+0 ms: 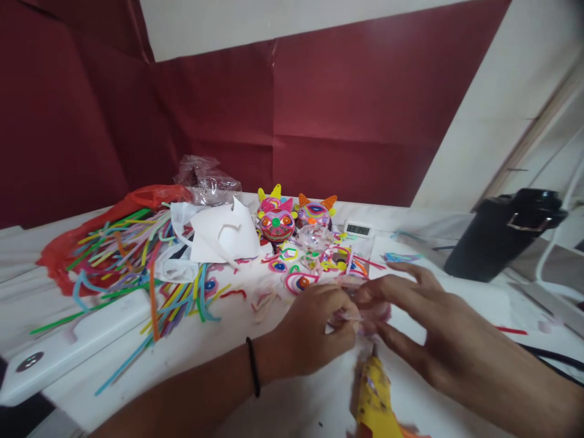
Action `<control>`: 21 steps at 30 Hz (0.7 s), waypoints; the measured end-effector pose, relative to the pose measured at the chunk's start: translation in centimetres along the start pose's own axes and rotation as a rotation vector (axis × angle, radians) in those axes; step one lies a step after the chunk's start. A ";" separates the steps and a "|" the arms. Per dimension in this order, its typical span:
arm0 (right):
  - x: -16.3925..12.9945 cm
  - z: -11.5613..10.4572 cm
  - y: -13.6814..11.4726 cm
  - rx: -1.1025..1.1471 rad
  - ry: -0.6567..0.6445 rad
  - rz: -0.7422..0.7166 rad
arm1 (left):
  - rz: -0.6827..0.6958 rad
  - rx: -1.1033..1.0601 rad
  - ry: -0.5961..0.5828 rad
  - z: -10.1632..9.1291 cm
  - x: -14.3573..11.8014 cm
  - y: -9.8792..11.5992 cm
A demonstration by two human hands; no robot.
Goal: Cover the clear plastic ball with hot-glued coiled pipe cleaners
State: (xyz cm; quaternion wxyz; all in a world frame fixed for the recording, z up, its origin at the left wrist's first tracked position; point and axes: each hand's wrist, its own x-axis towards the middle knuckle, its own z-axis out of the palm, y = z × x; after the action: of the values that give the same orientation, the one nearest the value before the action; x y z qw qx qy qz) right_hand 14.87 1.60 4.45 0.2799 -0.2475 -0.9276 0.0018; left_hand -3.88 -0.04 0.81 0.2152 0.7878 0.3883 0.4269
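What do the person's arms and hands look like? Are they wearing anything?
The left hand and right hand are bare, with no gloves. Around the left wrist loops a thin, plain black band, like a cord. The right wrist shows no band. No sleeves show on the arms in view. It's a bit blurry, so tiny markings are hard to tell.

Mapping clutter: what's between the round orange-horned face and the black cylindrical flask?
Head view: a white rectangular digital display, with thin light-blue strips slightly in front.
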 end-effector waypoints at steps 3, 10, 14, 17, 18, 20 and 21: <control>0.2 -1.5 -0.1 -0.077 0.181 0.002 | -0.122 -0.049 0.078 -0.7 0.5 0.0; 0.4 -2.9 1.0 -0.056 0.175 0.112 | -0.287 -0.296 0.465 -2.8 1.8 -1.8; 0.5 -0.9 2.9 0.048 -0.063 0.133 | -0.264 -0.391 0.651 -4.6 2.5 -3.1; 0.5 0.9 4.2 0.062 -0.241 0.189 | -0.249 -0.453 0.746 -5.4 2.9 -4.1; 0.4 1.5 4.5 0.069 -0.288 0.211 | -0.249 -0.469 0.766 -5.5 3.0 -4.4; 0.3 2.6 5.0 0.084 -0.355 0.242 | -0.258 -0.491 0.786 -5.5 3.1 -4.7; 0.3 3.0 5.1 0.090 -0.376 0.247 | -0.265 -0.497 0.789 -5.5 3.1 -4.7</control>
State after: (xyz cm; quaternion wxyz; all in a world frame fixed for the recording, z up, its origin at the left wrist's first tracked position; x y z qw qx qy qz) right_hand 15.47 6.66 1.38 0.1104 -0.3419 -0.9250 0.1236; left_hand -9.43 5.29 2.20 0.2856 0.4344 0.4235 0.7419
